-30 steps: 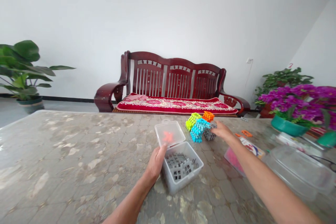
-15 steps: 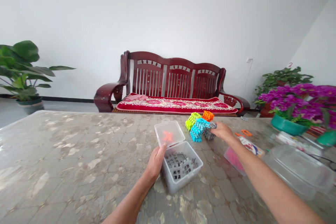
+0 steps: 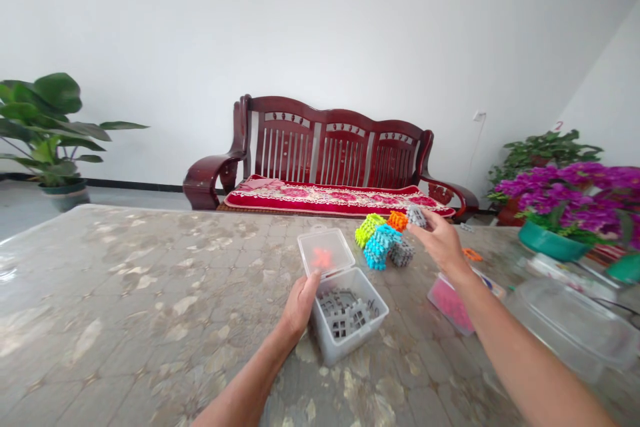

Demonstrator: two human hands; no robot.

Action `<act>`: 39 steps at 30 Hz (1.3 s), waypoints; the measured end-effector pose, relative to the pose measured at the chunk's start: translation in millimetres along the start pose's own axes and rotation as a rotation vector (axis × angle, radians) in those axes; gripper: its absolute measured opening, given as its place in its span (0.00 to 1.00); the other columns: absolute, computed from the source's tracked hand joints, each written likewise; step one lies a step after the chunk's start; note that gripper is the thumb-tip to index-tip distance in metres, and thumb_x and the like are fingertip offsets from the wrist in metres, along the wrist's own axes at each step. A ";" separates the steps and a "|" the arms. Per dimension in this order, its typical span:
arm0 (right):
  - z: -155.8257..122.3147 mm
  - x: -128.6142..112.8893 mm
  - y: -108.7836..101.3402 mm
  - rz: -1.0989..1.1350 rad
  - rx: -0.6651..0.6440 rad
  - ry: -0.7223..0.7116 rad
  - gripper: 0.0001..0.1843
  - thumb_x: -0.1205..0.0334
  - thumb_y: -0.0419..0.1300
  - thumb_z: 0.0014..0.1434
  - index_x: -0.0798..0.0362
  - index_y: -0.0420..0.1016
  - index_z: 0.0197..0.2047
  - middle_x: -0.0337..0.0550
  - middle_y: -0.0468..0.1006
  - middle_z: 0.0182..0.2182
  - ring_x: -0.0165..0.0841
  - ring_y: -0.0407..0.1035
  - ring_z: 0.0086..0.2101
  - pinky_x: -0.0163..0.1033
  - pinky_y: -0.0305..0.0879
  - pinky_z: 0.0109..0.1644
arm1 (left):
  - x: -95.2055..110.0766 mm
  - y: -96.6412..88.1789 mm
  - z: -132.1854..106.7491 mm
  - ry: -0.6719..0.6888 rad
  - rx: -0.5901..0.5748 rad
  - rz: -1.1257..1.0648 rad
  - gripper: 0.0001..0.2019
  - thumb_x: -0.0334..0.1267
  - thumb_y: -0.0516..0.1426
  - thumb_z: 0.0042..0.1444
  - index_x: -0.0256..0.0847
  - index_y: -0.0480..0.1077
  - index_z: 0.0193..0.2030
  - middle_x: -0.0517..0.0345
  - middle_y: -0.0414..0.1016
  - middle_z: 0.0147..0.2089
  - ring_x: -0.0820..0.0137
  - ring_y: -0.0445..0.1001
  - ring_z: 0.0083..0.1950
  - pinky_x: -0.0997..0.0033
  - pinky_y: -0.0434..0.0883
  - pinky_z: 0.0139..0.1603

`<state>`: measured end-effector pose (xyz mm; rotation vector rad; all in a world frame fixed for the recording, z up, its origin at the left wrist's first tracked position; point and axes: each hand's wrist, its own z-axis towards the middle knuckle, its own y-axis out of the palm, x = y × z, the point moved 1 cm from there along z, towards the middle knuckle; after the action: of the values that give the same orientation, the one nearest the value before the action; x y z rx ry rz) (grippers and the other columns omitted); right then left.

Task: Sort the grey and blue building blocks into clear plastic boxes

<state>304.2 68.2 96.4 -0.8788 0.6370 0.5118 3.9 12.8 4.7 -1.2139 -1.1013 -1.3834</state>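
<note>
My left hand (image 3: 301, 307) grips the left back corner of a clear plastic box (image 3: 336, 350), thumb near the hinge. Grey interlocking plastic pieces (image 3: 345, 310) lie inside the box. Its lid (image 3: 334, 243) is folded back, with an orange piece (image 3: 321, 257) showing on or through it. My right hand (image 3: 440, 243) pinches a grey stack of pieces (image 3: 416, 216) above the table's far side. Close to it sit an orange stack (image 3: 398, 220), a yellow-green stack (image 3: 369, 230), a blue stack (image 3: 379, 247) and another grey stack (image 3: 401, 253).
To the right are a box of pink pieces (image 3: 453, 303), an orange piece (image 3: 472, 254), a large clear container (image 3: 570, 320) and purple flowers in a green pot (image 3: 553, 240). A wooden bench (image 3: 343, 140) stands beyond the patterned table (image 3: 150, 320).
My right hand has moved up and away from me from the grey stack beside the blue one, and a grey stack now shows at its fingertips. The left hand keeps its hold on the box.
</note>
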 end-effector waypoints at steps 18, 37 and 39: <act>-109.3 -50.3 39.4 -0.017 -0.628 -0.149 0.36 0.64 0.66 0.43 0.47 0.69 0.58 0.46 0.75 0.51 0.44 0.68 0.50 0.51 0.62 0.57 | -1.7 0.5 0.8 0.021 -0.012 -0.049 0.26 0.52 0.49 0.58 0.31 0.77 0.47 0.51 0.80 0.49 0.54 0.74 0.53 0.60 0.68 0.56; -119.6 -50.4 60.3 0.042 -0.665 -0.155 0.32 0.68 0.68 0.40 0.48 0.72 0.51 0.43 0.76 0.49 0.42 0.69 0.49 0.48 0.63 0.55 | -3.6 0.1 1.6 0.034 -0.029 -0.025 0.25 0.50 0.48 0.60 0.31 0.77 0.44 0.51 0.81 0.44 0.57 0.77 0.47 0.65 0.71 0.50; -120.0 -46.8 61.9 0.096 -0.661 -0.135 0.32 0.68 0.68 0.40 0.48 0.71 0.51 0.43 0.76 0.49 0.41 0.69 0.49 0.47 0.63 0.55 | -2.4 0.3 1.4 0.038 -0.023 -0.024 0.25 0.50 0.48 0.60 0.32 0.77 0.45 0.52 0.81 0.46 0.57 0.77 0.48 0.64 0.70 0.51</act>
<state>195.8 -4.5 38.1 -1.4235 0.3842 0.8865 4.5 14.3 2.5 -1.1899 -1.0794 -1.4349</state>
